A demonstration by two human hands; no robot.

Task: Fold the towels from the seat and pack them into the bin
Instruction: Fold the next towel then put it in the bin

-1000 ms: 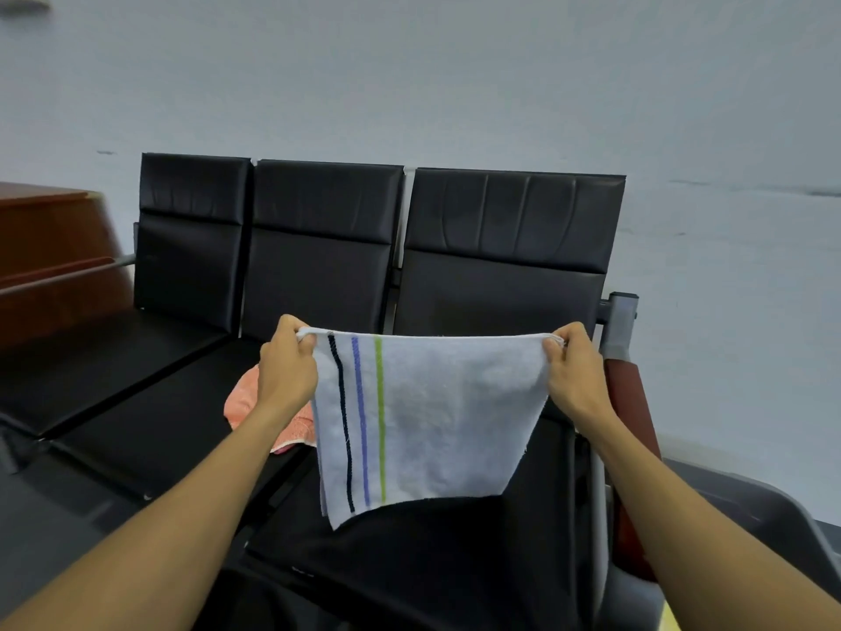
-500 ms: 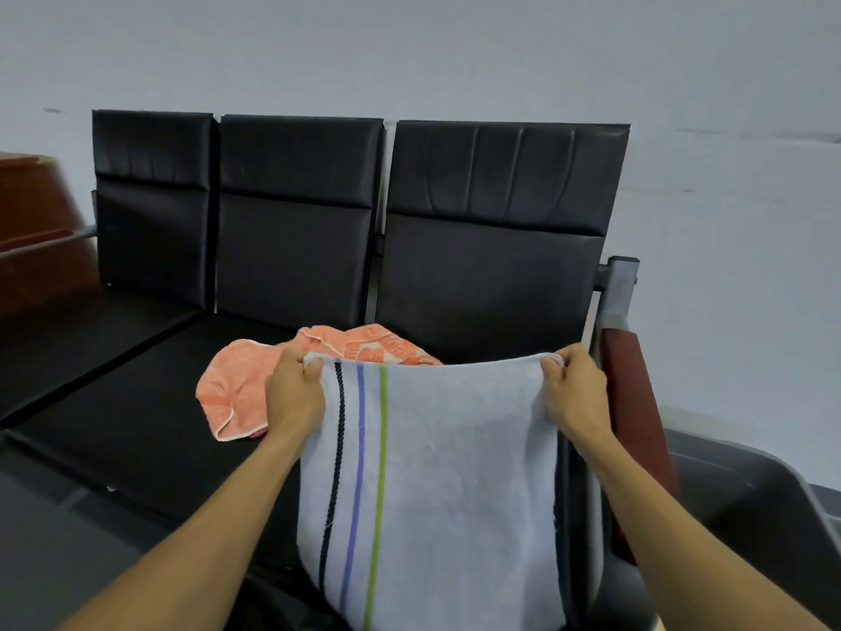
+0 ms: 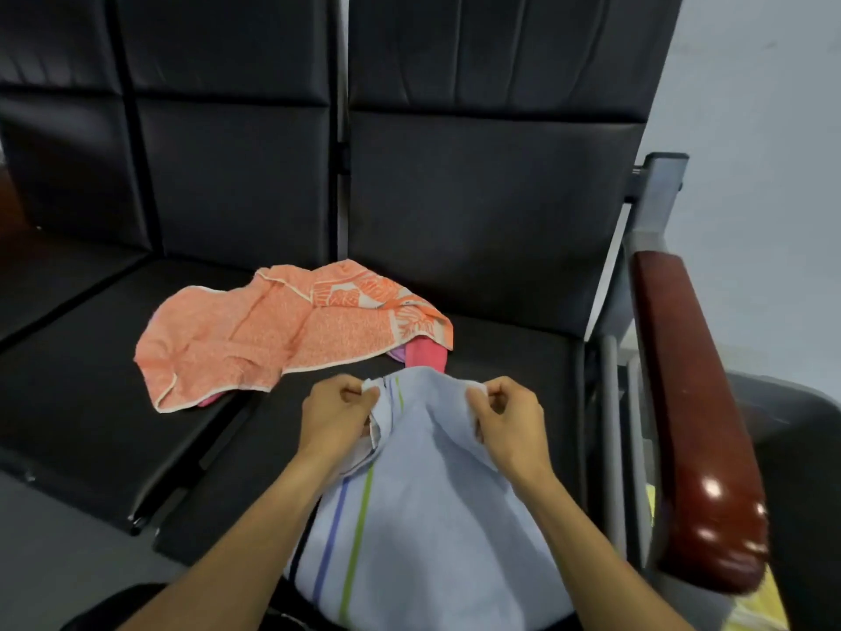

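Fingers (image 3: 364, 393) of both the left hand (image 3: 334, 416) and right hand (image 3: 509, 416) pinch the top edge of a white striped towel (image 3: 423, 516) over the seat's (image 3: 500, 352) front edge; an orange towel (image 3: 273, 330) lies crumpled behind.

The orange towel (image 3: 291, 330) hides most of a pink cloth (image 3: 423, 355); the striped towel (image 3: 423, 516) runs off the bottom edge.

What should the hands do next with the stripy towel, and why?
Probably lay it flat on the black seat and fold it. The left hand and right hand each pinch a top corner of the striped towel, which is bunched, not yet folded.
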